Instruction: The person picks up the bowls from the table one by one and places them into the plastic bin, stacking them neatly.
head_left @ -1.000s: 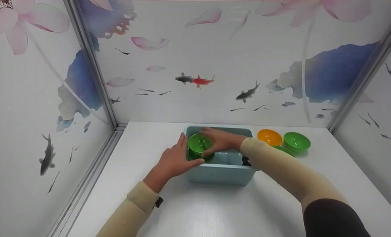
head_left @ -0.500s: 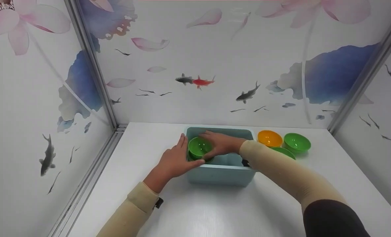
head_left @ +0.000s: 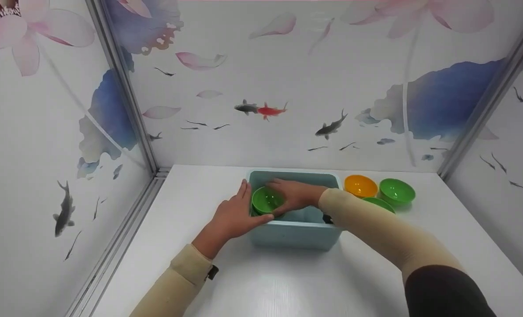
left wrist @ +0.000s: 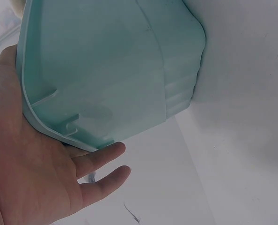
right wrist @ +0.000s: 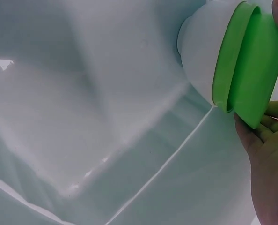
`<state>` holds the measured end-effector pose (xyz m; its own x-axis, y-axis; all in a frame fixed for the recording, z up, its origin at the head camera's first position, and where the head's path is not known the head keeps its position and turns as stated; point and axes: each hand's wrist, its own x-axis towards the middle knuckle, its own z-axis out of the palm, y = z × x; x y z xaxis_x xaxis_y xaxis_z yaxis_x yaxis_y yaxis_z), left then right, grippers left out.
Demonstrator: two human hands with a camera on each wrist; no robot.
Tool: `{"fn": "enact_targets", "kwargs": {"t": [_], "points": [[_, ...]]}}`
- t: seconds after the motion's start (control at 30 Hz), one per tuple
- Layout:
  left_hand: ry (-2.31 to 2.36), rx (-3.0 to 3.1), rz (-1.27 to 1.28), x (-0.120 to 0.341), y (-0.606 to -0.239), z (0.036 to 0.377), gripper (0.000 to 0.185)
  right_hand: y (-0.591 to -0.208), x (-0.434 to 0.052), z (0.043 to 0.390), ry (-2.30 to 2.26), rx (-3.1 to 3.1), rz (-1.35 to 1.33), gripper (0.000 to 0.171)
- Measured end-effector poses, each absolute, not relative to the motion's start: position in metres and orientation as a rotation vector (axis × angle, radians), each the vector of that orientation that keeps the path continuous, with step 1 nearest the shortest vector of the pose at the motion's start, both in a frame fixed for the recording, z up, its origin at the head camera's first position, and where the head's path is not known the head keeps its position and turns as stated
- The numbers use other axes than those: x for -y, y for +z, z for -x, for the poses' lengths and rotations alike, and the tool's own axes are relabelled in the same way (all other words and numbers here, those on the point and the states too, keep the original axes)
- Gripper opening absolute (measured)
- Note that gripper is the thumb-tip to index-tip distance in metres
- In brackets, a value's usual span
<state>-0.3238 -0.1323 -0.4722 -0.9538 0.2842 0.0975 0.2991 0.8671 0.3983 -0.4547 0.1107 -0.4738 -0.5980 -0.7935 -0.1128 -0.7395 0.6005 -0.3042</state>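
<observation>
A pale blue-green plastic basin (head_left: pixel 294 237) stands on the white table. Inside its left end, my right hand (head_left: pixel 298 193) grips a green bowl (head_left: pixel 265 201) by the rim, thumb on the near side. In the right wrist view, this green bowl (right wrist: pixel 258 70) sits low in the mouth of a second bowl (right wrist: pixel 202 51), which looks pale outside with a green rim. My left hand (head_left: pixel 231 215) rests against the basin's left corner, thumb along the near rim. The left wrist view shows its fingers (left wrist: pixel 104 187) stretched out beside the basin wall (left wrist: pixel 97 61).
Right of the basin stand an orange bowl (head_left: pixel 360 186), a green bowl (head_left: pixel 397 191) and another green bowl (head_left: pixel 379 204) partly hidden by my right forearm. Printed wall panels (head_left: pixel 367 88) enclose the table at the back and both sides.
My right hand and the green bowl have sunk slightly, and less of the bowl beneath shows. The left hand stays at the basin's corner.
</observation>
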Motion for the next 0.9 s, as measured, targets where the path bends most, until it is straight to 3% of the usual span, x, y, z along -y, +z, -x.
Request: {"fn": "enact_targets", "kwargs": {"t": [0.9], "points": [[-0.645, 2.997, 0.477, 0.1338, -0.4746, 0.3257, 0.126, -0.4776, -0.1024, 0.4531, -0.151, -2.556, 1.312, 0.106]]}}
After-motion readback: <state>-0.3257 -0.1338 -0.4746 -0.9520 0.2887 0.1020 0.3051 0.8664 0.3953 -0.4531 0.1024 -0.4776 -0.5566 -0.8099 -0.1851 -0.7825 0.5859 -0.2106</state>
